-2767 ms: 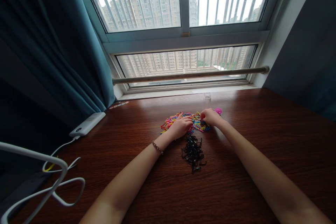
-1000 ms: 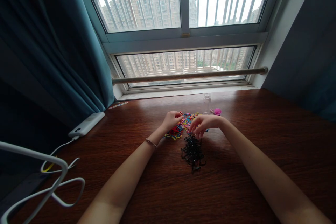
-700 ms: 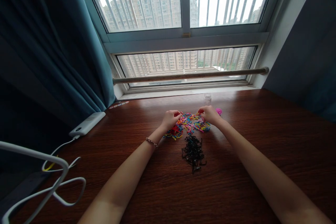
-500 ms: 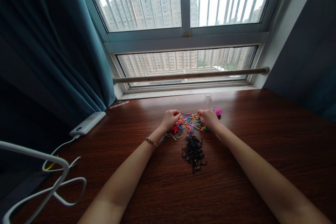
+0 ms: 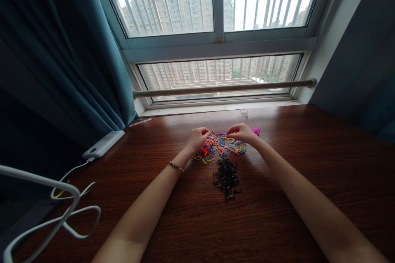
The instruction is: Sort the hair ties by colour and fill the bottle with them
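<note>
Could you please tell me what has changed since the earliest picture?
The left hand has moved left off the middle of the multicoloured heap of small bands; the right hand has shifted slightly left. Any grip is unclear. The black heap of small curled pieces, clear cylindrical jar and round pink object stayed put.

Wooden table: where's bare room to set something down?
Bare wood lies right of the right forearm, between the forearms nearer than the black pile, and between the white device and left hand. Crowded: the middle around the right hand, with colourful pile, pink item and clear jar.
</note>
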A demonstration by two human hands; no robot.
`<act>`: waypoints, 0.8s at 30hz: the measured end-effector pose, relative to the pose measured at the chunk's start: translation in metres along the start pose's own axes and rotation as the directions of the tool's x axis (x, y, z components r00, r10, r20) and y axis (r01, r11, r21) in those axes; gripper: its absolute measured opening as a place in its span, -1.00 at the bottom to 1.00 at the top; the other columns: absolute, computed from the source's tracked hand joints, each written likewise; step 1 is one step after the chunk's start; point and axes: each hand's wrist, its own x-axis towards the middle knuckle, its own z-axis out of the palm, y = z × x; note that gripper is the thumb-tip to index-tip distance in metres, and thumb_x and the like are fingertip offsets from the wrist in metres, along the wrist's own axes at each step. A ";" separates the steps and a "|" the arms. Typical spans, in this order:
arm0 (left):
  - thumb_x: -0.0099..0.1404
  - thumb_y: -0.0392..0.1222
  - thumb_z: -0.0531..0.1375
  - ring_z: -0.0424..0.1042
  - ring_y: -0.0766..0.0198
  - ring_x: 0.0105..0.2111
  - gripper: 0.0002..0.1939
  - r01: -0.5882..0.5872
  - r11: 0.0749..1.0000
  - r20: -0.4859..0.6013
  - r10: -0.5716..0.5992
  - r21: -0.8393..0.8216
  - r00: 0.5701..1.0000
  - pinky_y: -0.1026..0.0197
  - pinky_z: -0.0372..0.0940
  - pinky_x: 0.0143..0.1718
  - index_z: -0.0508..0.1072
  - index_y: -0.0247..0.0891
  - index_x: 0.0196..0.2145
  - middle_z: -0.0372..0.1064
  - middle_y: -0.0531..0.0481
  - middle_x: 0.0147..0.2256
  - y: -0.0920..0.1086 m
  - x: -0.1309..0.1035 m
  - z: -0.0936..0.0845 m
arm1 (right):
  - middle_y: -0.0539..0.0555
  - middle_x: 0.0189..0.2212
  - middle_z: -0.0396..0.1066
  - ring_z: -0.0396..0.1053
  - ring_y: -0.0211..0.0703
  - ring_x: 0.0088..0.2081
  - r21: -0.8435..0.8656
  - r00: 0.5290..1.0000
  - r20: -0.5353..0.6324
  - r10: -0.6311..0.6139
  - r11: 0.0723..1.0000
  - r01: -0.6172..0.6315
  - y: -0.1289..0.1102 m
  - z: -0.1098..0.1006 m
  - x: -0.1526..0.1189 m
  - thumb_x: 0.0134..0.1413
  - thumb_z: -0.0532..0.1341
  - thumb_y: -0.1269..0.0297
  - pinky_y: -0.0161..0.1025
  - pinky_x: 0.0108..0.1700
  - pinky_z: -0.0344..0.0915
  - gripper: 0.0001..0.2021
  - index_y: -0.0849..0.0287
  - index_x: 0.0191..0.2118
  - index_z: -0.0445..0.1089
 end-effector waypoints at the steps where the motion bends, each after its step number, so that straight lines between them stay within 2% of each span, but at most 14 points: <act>1: 0.14 -0.09 0.09 0.34 0.33 -0.53 -0.74 0.009 1.000 -0.018 -0.009 -0.003 1.000 0.33 0.15 -0.51 0.49 -0.30 -0.46 0.42 -0.01 -0.54 -0.001 0.001 -0.003 | 0.07 -0.48 0.45 0.36 -0.26 -0.46 0.103 0.992 0.120 -0.038 0.994 0.026 -0.006 -0.001 -0.002 -0.12 0.20 0.26 -0.39 -0.45 0.24 -0.78 0.27 -0.33 0.46; 3: 0.15 -0.08 0.07 0.36 0.32 -0.52 -0.73 0.046 0.999 -0.062 -0.047 -0.017 0.997 0.32 0.17 -0.49 0.48 -0.30 -0.46 0.42 -0.01 -0.54 -0.003 0.003 -0.007 | 0.04 -0.52 0.43 0.35 -0.30 -0.49 0.232 0.932 0.346 -0.110 0.972 0.028 -0.018 0.000 -0.009 -0.16 0.23 0.26 -0.43 -0.48 0.23 -0.77 0.29 -0.35 0.47; 6: 0.17 -0.09 0.05 0.38 0.30 -0.51 -0.74 0.116 0.993 -0.139 -0.119 -0.030 0.983 0.30 0.21 -0.45 0.46 -0.30 -0.43 0.42 -0.01 -0.53 -0.010 -0.002 -0.010 | 0.02 -0.53 0.43 0.37 -0.30 -0.47 0.275 0.779 0.611 -0.139 0.960 -0.044 -0.030 0.008 -0.020 -0.21 0.26 0.29 -0.44 -0.46 0.27 -0.77 0.29 -0.35 0.47; 8: 0.18 -0.12 0.04 0.38 0.28 -0.48 -0.76 0.118 0.993 -0.181 -0.117 -0.004 0.976 0.27 0.24 -0.41 0.45 -0.29 -0.39 0.43 -0.03 -0.48 -0.018 -0.013 -0.011 | 0.04 -0.51 0.44 0.40 -0.27 -0.45 0.281 0.705 0.697 -0.129 0.954 -0.104 -0.032 0.011 -0.024 -0.21 0.26 0.29 -0.42 -0.44 0.31 -0.75 0.29 -0.32 0.47; 9: 0.18 -0.14 0.04 0.38 0.27 -0.45 -0.77 0.101 0.995 -0.198 -0.095 0.019 0.976 0.26 0.25 -0.38 0.44 -0.29 -0.37 0.43 -0.05 -0.44 -0.023 -0.020 -0.011 | 0.05 -0.48 0.45 0.41 -0.25 -0.43 0.288 0.698 0.706 -0.120 0.949 -0.128 -0.031 0.010 -0.025 -0.20 0.26 0.28 -0.41 -0.43 0.32 -0.74 0.29 -0.30 0.46; 10: 0.18 -0.15 0.04 0.39 0.25 -0.40 -0.78 0.076 0.996 -0.210 -0.065 0.043 0.975 0.24 0.26 -0.34 0.44 -0.29 -0.35 0.43 -0.07 -0.39 -0.027 -0.027 -0.011 | 0.07 -0.46 0.46 0.42 -0.24 -0.42 0.294 0.714 0.692 -0.103 0.944 -0.149 -0.028 0.007 -0.024 -0.18 0.26 0.27 -0.41 -0.43 0.33 -0.73 0.29 -0.29 0.46; 12: 0.17 -0.17 0.05 0.38 0.22 -0.28 -0.78 0.049 0.997 -0.212 -0.037 0.056 0.977 0.21 0.27 -0.25 0.43 -0.29 -0.32 0.41 -0.10 -0.29 -0.036 -0.040 -0.010 | 0.10 -0.41 0.47 0.43 -0.23 -0.41 0.279 0.807 0.590 -0.017 0.943 -0.183 -0.020 -0.001 -0.021 -0.14 0.24 0.26 -0.43 -0.45 0.34 -0.74 0.28 -0.28 0.45; 14: 0.16 -0.17 0.07 0.38 0.21 -0.23 -0.76 0.072 0.997 -0.149 -0.070 0.006 0.986 0.21 0.29 -0.22 0.40 -0.29 -0.24 0.39 -0.10 -0.22 -0.042 -0.048 -0.008 | 0.13 -0.40 0.47 0.44 -0.23 -0.44 0.159 0.896 0.405 0.181 0.951 -0.264 -0.008 -0.011 -0.016 -0.10 0.23 0.28 -0.44 -0.50 0.34 -0.78 0.29 -0.31 0.45; 15: 0.14 -0.17 0.09 0.38 0.20 -0.21 -0.72 0.087 0.996 -0.100 -0.088 -0.019 0.991 0.21 0.29 -0.20 0.38 -0.30 -0.19 0.38 -0.11 -0.19 -0.044 -0.049 -0.007 | 0.15 -0.45 0.47 0.43 -0.22 -0.49 0.058 0.905 0.296 0.304 0.941 -0.335 -0.002 -0.015 -0.013 -0.09 0.22 0.29 -0.43 -0.54 0.34 -0.80 0.31 -0.33 0.44; 16: 0.13 -0.15 0.11 0.37 0.19 -0.19 -0.67 0.093 0.995 -0.047 -0.094 -0.031 0.994 0.20 0.28 -0.17 0.36 -0.31 -0.14 0.36 -0.12 -0.16 -0.044 -0.050 -0.006 | 0.16 -0.53 0.46 0.43 -0.21 -0.53 -0.036 0.893 0.191 0.408 0.912 -0.409 0.005 -0.018 -0.011 -0.08 0.22 0.29 -0.41 -0.57 0.33 -0.81 0.32 -0.35 0.44; 18: 0.09 -0.07 0.15 0.31 0.13 -0.08 -0.52 0.060 0.998 0.058 -0.059 -0.006 0.997 0.14 0.22 -0.05 0.29 -0.32 -0.04 0.30 -0.15 -0.07 -0.042 -0.049 -0.004 | 0.15 -0.68 0.39 0.39 -0.17 -0.63 -0.133 0.854 0.084 0.513 0.855 -0.501 0.016 -0.019 -0.009 -0.06 0.20 0.31 -0.35 -0.62 0.33 -0.82 0.34 -0.37 0.42; 21: 0.03 0.06 0.19 0.11 0.03 0.08 -0.31 -0.050 0.996 0.191 0.036 0.068 0.981 0.05 0.04 0.10 0.18 -0.31 0.07 0.14 -0.20 0.07 -0.038 -0.048 -0.003 | 0.10 -0.79 0.32 0.36 -0.12 -0.69 -0.147 0.832 0.073 0.551 0.831 -0.537 0.025 -0.011 -0.008 -0.04 0.19 0.35 -0.29 -0.64 0.32 -0.82 0.36 -0.30 0.40; 24: 0.02 0.12 0.18 0.02 0.02 0.13 -0.23 -0.110 0.990 0.253 0.084 0.090 0.964 0.04 -0.03 0.14 0.12 -0.30 0.11 0.05 -0.20 0.12 -0.035 -0.051 -0.004 | 0.14 -0.72 0.37 0.40 -0.08 -0.63 -0.115 0.852 0.056 0.520 0.851 -0.512 0.027 0.006 -0.006 -0.02 0.14 0.42 -0.28 -0.61 0.34 -0.77 0.40 -0.20 0.37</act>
